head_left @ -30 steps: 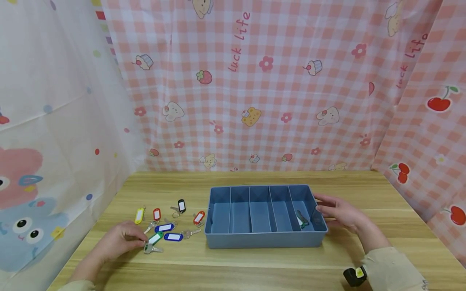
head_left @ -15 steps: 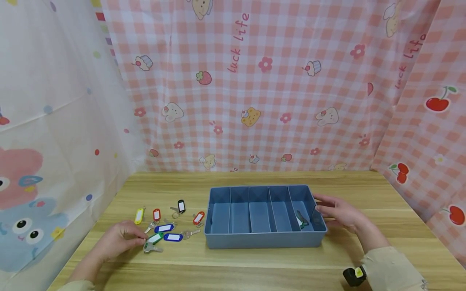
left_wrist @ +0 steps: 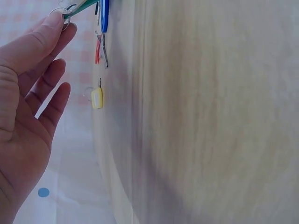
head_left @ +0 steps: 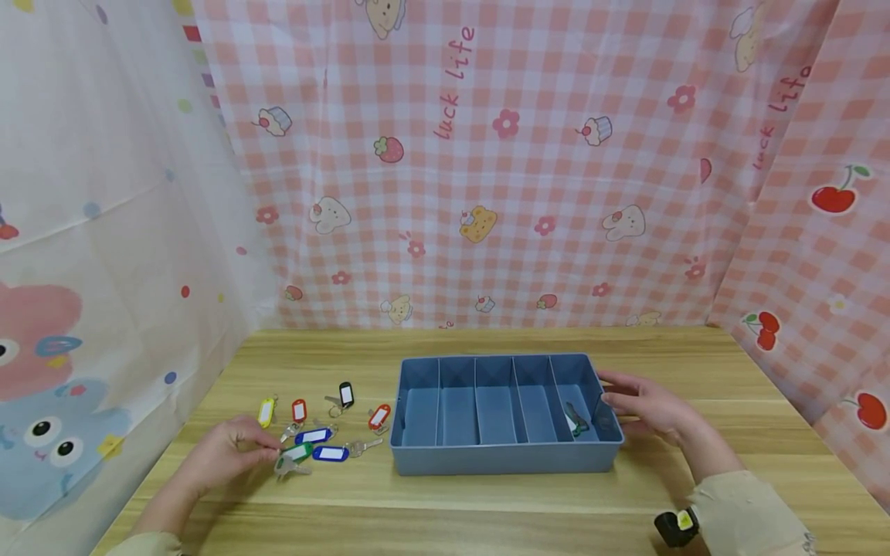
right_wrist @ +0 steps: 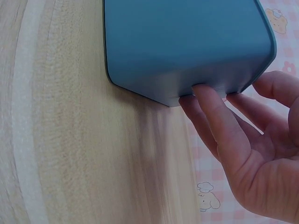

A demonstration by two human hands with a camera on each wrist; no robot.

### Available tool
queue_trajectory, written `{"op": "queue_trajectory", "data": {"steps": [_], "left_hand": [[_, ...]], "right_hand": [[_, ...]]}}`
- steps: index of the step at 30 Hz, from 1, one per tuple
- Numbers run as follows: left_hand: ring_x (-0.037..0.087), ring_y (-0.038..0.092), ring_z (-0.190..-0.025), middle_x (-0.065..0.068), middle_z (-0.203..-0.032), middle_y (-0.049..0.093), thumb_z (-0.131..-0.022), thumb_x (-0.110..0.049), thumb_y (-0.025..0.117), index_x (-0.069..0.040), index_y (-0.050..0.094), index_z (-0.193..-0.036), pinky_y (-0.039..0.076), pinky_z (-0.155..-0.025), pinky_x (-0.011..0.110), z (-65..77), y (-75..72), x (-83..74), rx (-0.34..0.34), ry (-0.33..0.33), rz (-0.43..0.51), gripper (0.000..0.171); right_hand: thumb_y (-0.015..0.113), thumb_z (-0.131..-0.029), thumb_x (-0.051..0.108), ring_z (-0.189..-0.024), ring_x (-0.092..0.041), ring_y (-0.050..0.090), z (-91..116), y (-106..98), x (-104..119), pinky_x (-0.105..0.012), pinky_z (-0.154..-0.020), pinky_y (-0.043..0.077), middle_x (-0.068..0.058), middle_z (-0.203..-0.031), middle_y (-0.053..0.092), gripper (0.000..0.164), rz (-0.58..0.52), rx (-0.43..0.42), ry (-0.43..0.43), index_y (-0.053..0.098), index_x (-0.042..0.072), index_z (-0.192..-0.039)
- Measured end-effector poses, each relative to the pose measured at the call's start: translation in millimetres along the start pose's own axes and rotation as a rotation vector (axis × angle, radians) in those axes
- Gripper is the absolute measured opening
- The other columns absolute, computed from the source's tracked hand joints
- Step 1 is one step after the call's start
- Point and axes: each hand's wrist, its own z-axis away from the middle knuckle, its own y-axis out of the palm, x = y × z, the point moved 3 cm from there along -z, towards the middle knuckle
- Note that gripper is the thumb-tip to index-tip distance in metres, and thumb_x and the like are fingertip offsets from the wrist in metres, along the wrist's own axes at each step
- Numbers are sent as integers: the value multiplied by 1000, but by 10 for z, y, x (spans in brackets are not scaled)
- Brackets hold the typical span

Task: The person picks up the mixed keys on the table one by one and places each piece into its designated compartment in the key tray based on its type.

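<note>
In the head view my left hand (head_left: 232,453) is at the left, thumb and index finger pinching the metal ring (left_wrist: 66,19) of a key with a green tag (head_left: 297,452). The left wrist view shows that ring at the fingertips, the other fingers held loosely apart. A blue-grey five-section tray (head_left: 504,459) stands in the middle of the table. My right hand (head_left: 657,409) is at its right end, with several fingertips (right_wrist: 203,91) against the end wall and one finger up by the rim. The tray's rightmost compartment holds a green-tagged key (head_left: 576,419).
Around the left hand lie tagged keys: yellow (head_left: 266,412), red (head_left: 299,410), black (head_left: 346,394), another red tag (head_left: 379,417) beside the tray, and two blue tags (head_left: 314,435). A black device (head_left: 677,527) sits by the right sleeve. Patterned cloth (head_left: 507,170) hangs behind the table.
My left hand has risen slightly, and the green-tagged key has tilted and shifted a little with it. The right hand and the tray look the same.
</note>
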Motion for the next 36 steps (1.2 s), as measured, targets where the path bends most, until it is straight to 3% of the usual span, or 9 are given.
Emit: {"op": "queue_trajectory", "data": {"steps": [8, 24, 32, 36], "left_hand": [[3, 58, -75, -12, -80, 67, -72, -4, 86, -11, 79, -79, 49, -66, 25, -48, 1, -56, -73, -7, -4, 13], [3, 55, -71, -13, -76, 63, -71, -6, 87, -17, 79, -78, 48, -63, 26, -139, 18, -158, -168, -40, -55, 15], [3, 56, -74, -12, -79, 64, -74, -9, 87, -14, 80, -82, 48, -66, 26, -225, 58, -267, -178, -83, -46, 12], [4, 56, -74, -11, -78, 65, -73, -6, 86, -12, 80, -82, 48, -65, 28, -255, 101, -316, -181, -71, -8, 12]], "right_hand": [[55, -102, 14, -112, -34, 60, -12, -3, -6, -52, -90, 52, -37, -143, 38, 64, -8, 1, -7, 22, -7, -153], [56, -102, 16, -114, -37, 59, -4, 0, -8, -52, -89, 52, -38, -144, 37, 65, 6, -3, -16, 22, -7, -153], [56, -102, 15, -112, -35, 60, -12, -6, -17, -52, -89, 52, -38, -143, 37, 65, -4, 1, -24, 21, -8, -152], [57, -102, 16, -113, -36, 59, -11, -1, -19, -52, -89, 52, -38, -143, 37, 66, 3, 4, -26, 22, -7, -152]]}}
